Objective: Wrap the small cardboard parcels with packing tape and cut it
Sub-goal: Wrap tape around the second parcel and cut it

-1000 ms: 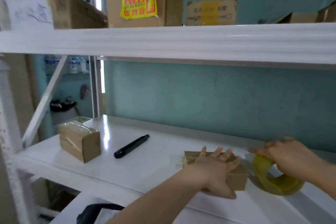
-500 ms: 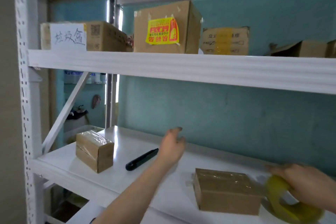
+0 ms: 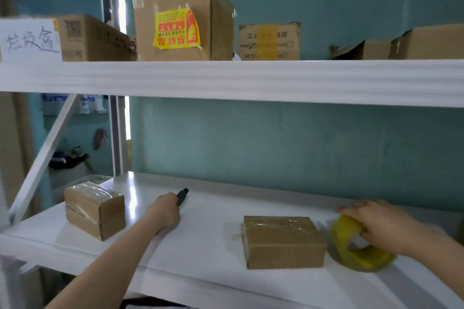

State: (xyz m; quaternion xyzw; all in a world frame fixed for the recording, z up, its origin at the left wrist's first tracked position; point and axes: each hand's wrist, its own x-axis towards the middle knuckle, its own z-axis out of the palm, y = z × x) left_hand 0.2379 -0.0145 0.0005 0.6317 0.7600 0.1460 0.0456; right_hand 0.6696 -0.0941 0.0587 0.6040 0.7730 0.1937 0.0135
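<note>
A small cardboard parcel (image 3: 283,242) with clear tape over its top lies on the white shelf (image 3: 206,241), right of centre. My right hand (image 3: 376,224) grips the yellowish tape roll (image 3: 351,246) just right of it, with a strip of tape running to the parcel. My left hand (image 3: 165,213) is closed around the black utility knife (image 3: 182,195) at the shelf's middle; only the knife's far end shows. A second taped parcel (image 3: 95,209) stands at the left.
The upper shelf beam (image 3: 251,80) crosses overhead and carries several cardboard boxes, one with a yellow label (image 3: 177,29). A teal wall closes the back. A slanted white brace (image 3: 45,155) rises at the left end.
My left hand left the parcel, reached left across the shelf and closed on the black knife. My right hand stayed on the tape roll. The camera tilted upward.
</note>
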